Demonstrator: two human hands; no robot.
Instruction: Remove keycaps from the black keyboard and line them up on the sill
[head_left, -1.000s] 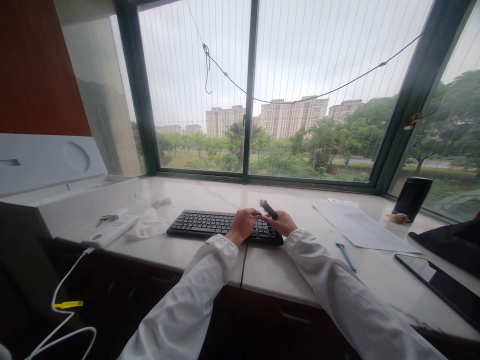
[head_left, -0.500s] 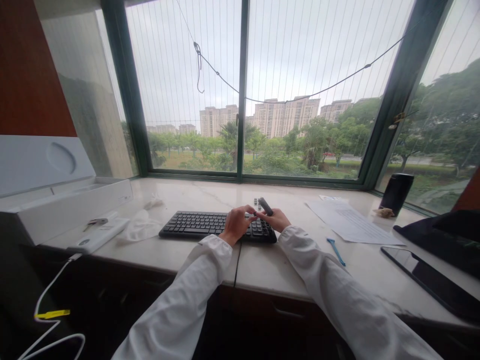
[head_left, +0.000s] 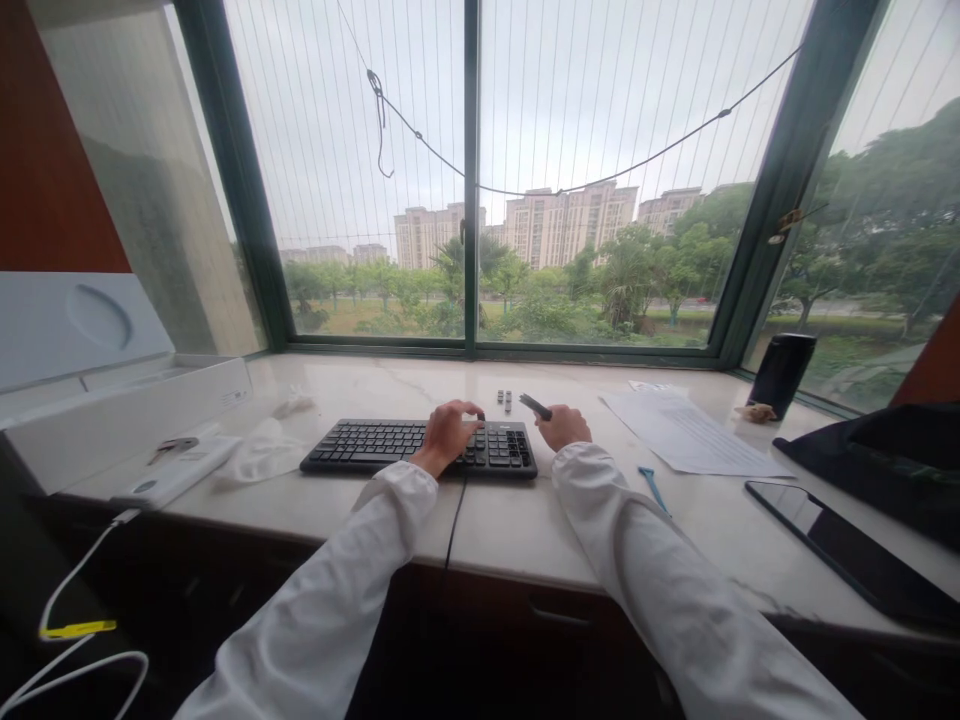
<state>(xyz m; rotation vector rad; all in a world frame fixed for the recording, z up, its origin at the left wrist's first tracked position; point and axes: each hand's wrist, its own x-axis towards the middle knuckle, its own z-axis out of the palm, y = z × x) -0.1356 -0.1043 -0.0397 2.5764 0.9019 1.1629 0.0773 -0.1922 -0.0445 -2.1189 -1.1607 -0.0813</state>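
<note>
A black keyboard lies on the pale stone counter, its cable running down over the front edge. Over its right half is my left hand, fingers closed at a small dark piece by the fingertips, perhaps a keycap. To the right of the keyboard, my right hand is wrapped round a dark, slim tool that points up and left. Several small keycaps sit behind the keyboard. Some key places at its right end look bare.
Printed papers, a blue tool, a phone and a black cylinder are on the right. At the left are a white box, a white power bank with keys, and crumpled plastic.
My hands have moved apart: the right one, with the dark tool, off the keyboard to the right, the left one further left with a small dark piece. The view has shifted slightly.
</note>
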